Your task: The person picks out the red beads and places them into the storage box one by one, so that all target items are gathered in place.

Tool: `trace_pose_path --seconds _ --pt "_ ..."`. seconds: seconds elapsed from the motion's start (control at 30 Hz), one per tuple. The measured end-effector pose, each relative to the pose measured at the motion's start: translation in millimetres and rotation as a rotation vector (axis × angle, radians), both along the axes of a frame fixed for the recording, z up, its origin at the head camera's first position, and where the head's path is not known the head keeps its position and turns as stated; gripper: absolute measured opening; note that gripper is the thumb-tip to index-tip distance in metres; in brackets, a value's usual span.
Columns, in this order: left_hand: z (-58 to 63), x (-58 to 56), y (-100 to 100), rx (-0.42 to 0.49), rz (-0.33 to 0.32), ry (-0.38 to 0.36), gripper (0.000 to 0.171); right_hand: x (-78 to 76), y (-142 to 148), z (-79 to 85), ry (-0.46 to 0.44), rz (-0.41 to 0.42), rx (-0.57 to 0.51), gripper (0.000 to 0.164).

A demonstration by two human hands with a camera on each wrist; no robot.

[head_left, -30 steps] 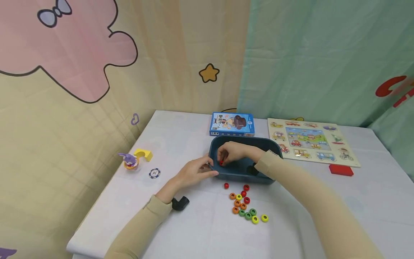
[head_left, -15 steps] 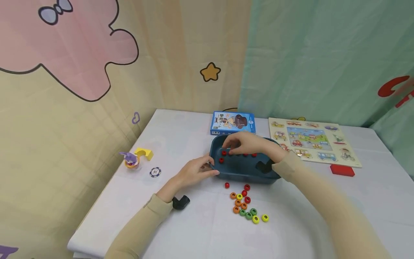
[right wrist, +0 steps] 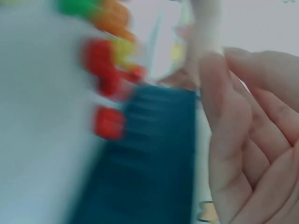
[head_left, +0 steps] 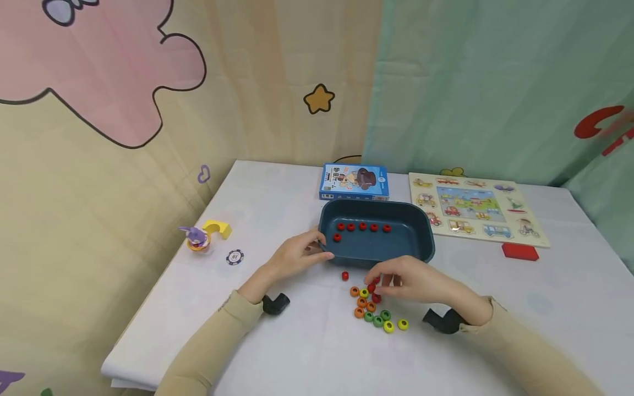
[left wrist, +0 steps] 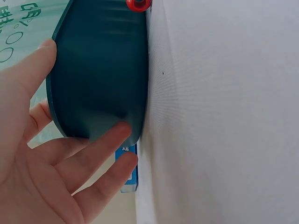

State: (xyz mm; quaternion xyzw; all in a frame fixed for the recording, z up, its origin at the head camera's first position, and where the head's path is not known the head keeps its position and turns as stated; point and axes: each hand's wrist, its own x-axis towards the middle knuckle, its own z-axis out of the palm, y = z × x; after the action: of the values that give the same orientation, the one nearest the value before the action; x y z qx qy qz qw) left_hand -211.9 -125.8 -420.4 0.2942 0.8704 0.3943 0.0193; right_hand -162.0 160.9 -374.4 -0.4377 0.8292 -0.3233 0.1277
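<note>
The left hand (head_left: 295, 256) spreads its thumb from lightly bent fingers in a loose grip; the right hand (head_left: 415, 279) arches, fingers curved; both sleeved forearms (head_left: 213, 341) angle inward.

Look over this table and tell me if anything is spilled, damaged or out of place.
I see no clear damage or spill. One small oddity: a single red bead sits by itself on the white tablecloth, just outside the dark blue tray and apart from the multicolored bead cluster.
</note>
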Motion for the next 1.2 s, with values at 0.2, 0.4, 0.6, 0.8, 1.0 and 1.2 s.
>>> trace_pose_path --seconds 0.2,0.4,0.6,0.8,1.0,1.2 --pt "-0.1 0.1 0 -0.007 0.005 -0.013 0.037 1.6 3 -32.7 -0.078 -0.067 0.001 0.026" --pt "1.5 0.0 1 -0.013 0.013 -0.021 0.040 0.5 7 -41.5 -0.066 -0.138 0.038 0.024" --pt "3.2 0.5 1 -0.020 0.019 -0.026 0.039 -0.1 6 -44.9 0.002 -0.144 0.093 0.023" --pt "2.9 1.7 1 -0.018 0.011 -0.029 0.038 0.0 4 -26.1 0.026 -0.064 0.093 0.018" --pt "1.8 0.7 1 -0.013 0.005 -0.010 0.038 -15.2 -1 36.7 0.057 0.044 -0.014 0.018" --pt "1.4 0.7 1 -0.006 -0.002 -0.032 0.038 -68.3 -19 63.1 0.095 0.000 -0.008 0.019"
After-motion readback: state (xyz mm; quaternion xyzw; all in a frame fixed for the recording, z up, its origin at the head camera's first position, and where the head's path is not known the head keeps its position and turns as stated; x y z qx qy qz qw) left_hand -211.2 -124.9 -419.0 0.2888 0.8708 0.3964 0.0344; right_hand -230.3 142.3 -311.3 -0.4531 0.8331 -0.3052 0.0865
